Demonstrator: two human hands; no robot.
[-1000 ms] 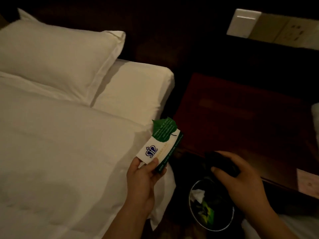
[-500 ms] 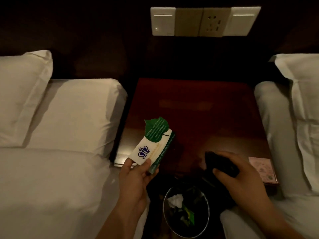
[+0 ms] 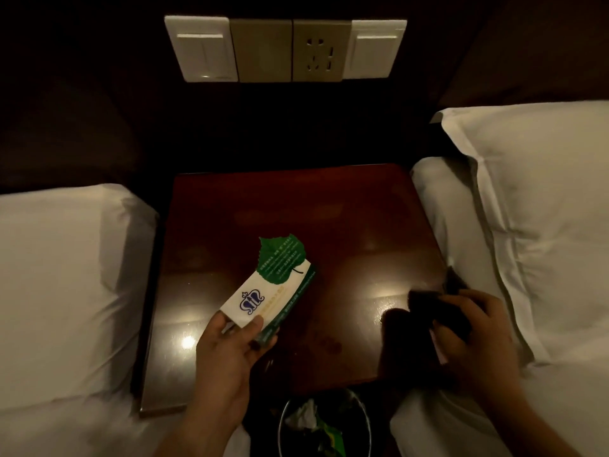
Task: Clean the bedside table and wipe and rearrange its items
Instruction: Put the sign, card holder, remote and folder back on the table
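Head view: white bed [image 3: 66, 291] along the left; second white bed [image 3: 441, 206] along the right, a pillow [image 3: 543, 209] on it; between them the dark glossy bedside table [image 3: 296, 199], back against the wall; above it a panel of switches and a socket [image 3: 285, 51]; on the floor at the table's near edge, a round waste bin [image 3: 280, 427] with crumpled paper inside; left hand [image 3: 227, 354] over the table's near left part, thumb and fingers pinching a stack of cards [image 3: 273, 291], the top one white with a blue crest, a green leaf-shaped one fanned out behind; right hand [image 3: 474, 331] at the near right corner, fingers curled round a dark cloth [image 3: 428, 308] on the tabletop; a sliver of pink card [image 3: 440, 346] under that hand
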